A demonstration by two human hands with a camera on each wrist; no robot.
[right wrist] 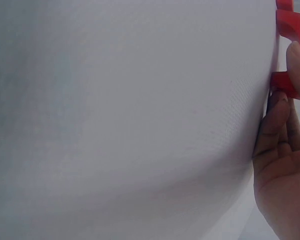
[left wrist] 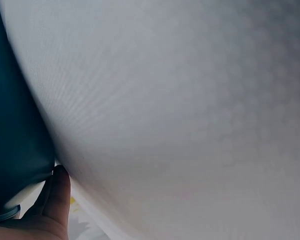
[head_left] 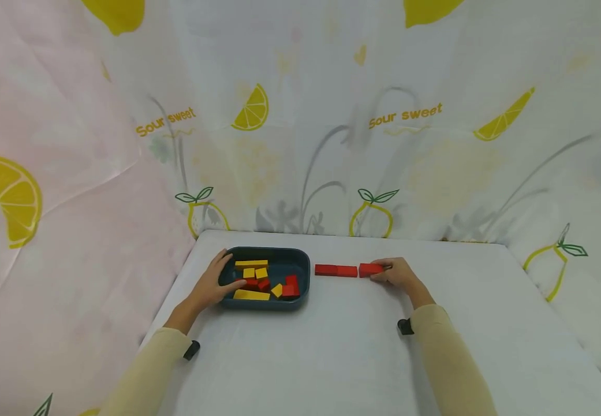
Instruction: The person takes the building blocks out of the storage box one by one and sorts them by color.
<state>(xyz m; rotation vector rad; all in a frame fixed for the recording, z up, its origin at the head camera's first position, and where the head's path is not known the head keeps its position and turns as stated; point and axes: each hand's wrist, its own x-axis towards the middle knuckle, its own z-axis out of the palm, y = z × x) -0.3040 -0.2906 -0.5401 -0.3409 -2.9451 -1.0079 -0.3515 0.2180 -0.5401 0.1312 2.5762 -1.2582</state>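
Observation:
A dark teal tray (head_left: 300, 261) holds several red and yellow blocks on the white table (head_left: 342, 346). My left hand (head_left: 216, 283) grips the tray's left rim, fingers reaching inside toward a red block (head_left: 252, 283). In the left wrist view the tray's wall (left wrist: 15, 140) fills the left edge with a fingertip (left wrist: 59, 192) against it. To the tray's right lies a row of red blocks (head_left: 336, 270). My right hand (head_left: 395, 274) pinches one more red block (head_left: 370, 269) at the row's right end, a small gap away. The right wrist view shows that red block (right wrist: 282, 84) between my fingers (right wrist: 272, 125).
A lemon-print cloth (head_left: 300, 115) hangs behind and at both sides of the table. The table's front half is bare white cloth. The table's left edge (head_left: 175, 289) lies close beside the tray.

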